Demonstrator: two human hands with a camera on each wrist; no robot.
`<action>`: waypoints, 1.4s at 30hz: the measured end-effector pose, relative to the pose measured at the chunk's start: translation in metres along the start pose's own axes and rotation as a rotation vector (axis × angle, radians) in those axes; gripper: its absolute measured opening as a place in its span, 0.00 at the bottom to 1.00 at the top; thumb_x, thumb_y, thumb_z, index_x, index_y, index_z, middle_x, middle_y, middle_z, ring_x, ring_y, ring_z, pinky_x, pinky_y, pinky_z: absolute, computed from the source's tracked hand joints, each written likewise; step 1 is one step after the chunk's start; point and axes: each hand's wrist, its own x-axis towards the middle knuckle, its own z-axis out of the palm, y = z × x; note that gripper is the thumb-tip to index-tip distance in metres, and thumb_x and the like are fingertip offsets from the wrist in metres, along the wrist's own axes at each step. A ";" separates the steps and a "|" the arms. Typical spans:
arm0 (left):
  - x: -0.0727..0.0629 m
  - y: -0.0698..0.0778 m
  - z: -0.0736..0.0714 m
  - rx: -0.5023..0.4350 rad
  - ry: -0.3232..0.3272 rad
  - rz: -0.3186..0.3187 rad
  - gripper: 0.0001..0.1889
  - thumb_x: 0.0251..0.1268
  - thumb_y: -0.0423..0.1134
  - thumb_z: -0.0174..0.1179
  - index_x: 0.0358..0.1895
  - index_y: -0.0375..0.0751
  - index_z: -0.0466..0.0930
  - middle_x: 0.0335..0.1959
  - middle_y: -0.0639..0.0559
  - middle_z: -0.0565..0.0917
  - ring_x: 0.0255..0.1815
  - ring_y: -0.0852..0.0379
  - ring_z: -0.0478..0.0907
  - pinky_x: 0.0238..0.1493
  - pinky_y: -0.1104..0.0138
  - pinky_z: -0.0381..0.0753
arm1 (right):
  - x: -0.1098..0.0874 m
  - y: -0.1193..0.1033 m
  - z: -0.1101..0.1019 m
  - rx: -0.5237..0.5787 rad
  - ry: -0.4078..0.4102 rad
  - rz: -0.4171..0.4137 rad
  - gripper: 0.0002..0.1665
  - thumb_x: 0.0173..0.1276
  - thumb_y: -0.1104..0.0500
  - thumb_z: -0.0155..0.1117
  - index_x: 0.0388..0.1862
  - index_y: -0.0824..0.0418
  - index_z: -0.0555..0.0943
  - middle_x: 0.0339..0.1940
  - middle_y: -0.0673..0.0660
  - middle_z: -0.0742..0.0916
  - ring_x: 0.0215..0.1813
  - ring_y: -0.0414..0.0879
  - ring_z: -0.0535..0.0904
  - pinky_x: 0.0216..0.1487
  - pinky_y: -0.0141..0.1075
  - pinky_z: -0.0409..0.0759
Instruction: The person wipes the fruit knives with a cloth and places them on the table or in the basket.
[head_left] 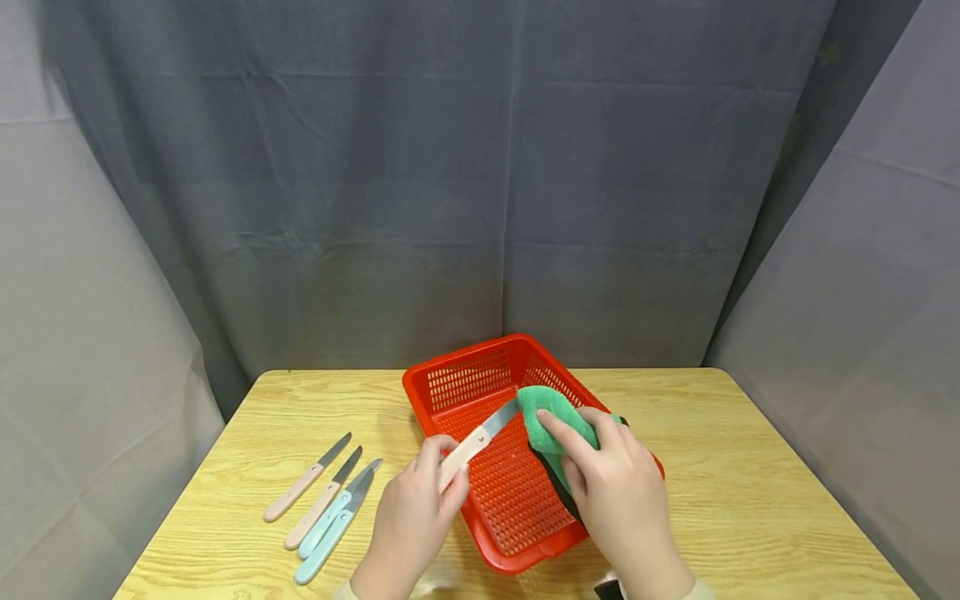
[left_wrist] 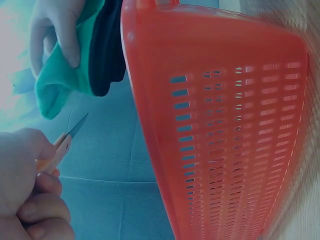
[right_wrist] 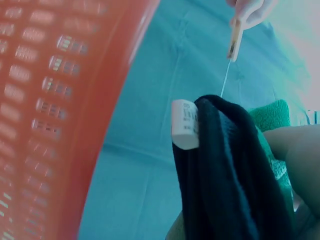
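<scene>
- Observed grey curtains point(head_left: 375, 208) behind and on both sides of a wooden table point(head_left: 750, 500).
- Found a red basket point(head_left: 510, 475) with perforated walls, set askew on the table.
- Noted the right hand point(head_left: 618, 479) over the basket, gripping a green cloth point(head_left: 543, 400) with black edging.
- Noted the left hand point(head_left: 415, 508) at the basket's left side, with fingers and thumb closed round the handle of a pale pink knife point(head_left: 480, 440).
- Placed that knife over the basket, blade toward the cloth, tip just beside it.
- Counted, left of the basket, two pink knives point(head_left: 318, 512) and two blue knives point(head_left: 330, 537), the latter overlapping.
- Recorded a small white label point(right_wrist: 185, 125) on the black edging, too blurred to read.
</scene>
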 end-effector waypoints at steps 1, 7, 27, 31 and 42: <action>0.000 0.000 0.000 0.000 -0.001 -0.004 0.17 0.57 0.36 0.71 0.48 0.42 0.78 0.19 0.62 0.69 0.17 0.71 0.57 0.17 0.79 0.56 | 0.000 -0.002 0.000 0.015 -0.010 -0.011 0.40 0.52 0.68 0.79 0.62 0.40 0.84 0.48 0.63 0.85 0.39 0.58 0.83 0.36 0.51 0.84; 0.001 0.001 0.000 -0.011 -0.013 -0.032 0.16 0.57 0.36 0.71 0.48 0.42 0.78 0.19 0.62 0.68 0.17 0.71 0.58 0.17 0.79 0.56 | -0.002 -0.014 0.003 0.074 -0.054 -0.080 0.39 0.52 0.65 0.81 0.63 0.39 0.83 0.49 0.60 0.85 0.44 0.54 0.84 0.40 0.50 0.86; 0.000 0.000 0.000 -0.026 -0.013 -0.023 0.16 0.56 0.36 0.71 0.47 0.43 0.78 0.19 0.62 0.68 0.17 0.71 0.58 0.17 0.79 0.56 | -0.007 -0.012 0.017 0.039 -0.092 -0.039 0.39 0.51 0.66 0.83 0.60 0.38 0.84 0.47 0.58 0.85 0.42 0.53 0.83 0.37 0.46 0.84; 0.000 0.001 0.000 -0.029 -0.009 -0.017 0.16 0.56 0.36 0.70 0.47 0.44 0.78 0.20 0.61 0.70 0.18 0.71 0.58 0.17 0.78 0.56 | -0.007 -0.008 0.016 0.034 -0.111 0.016 0.39 0.51 0.66 0.83 0.60 0.38 0.84 0.48 0.59 0.85 0.41 0.54 0.83 0.38 0.48 0.84; 0.000 0.003 -0.002 -0.042 0.022 0.032 0.16 0.55 0.34 0.71 0.46 0.42 0.79 0.21 0.61 0.73 0.19 0.73 0.57 0.19 0.80 0.56 | -0.009 0.002 0.017 0.011 -0.092 0.093 0.40 0.52 0.69 0.80 0.62 0.39 0.84 0.50 0.61 0.85 0.41 0.58 0.83 0.39 0.52 0.84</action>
